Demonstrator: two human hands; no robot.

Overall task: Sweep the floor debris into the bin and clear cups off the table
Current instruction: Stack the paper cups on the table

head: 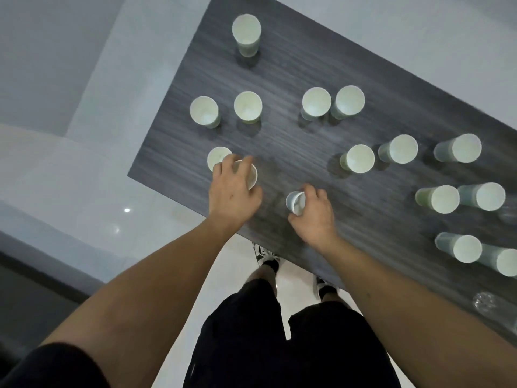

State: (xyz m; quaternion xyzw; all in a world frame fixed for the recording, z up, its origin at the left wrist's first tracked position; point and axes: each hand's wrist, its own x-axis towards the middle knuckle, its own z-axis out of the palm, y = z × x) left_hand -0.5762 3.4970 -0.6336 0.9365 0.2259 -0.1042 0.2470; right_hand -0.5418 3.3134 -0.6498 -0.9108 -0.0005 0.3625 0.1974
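Your left hand point(233, 189) grips a cup point(247, 175) from above, fingers curled around its rim; a second cup point(217, 158) stands touching it on the far left. Your right hand point(314, 214) clamps a tilted cup point(296, 202), thumb and fingers closed on its wall. Both hands work near the table point(293, 65) edge closest to you. Bare tabletop lies between and just beyond the hands. More cups stand upright farther out and along the right side.
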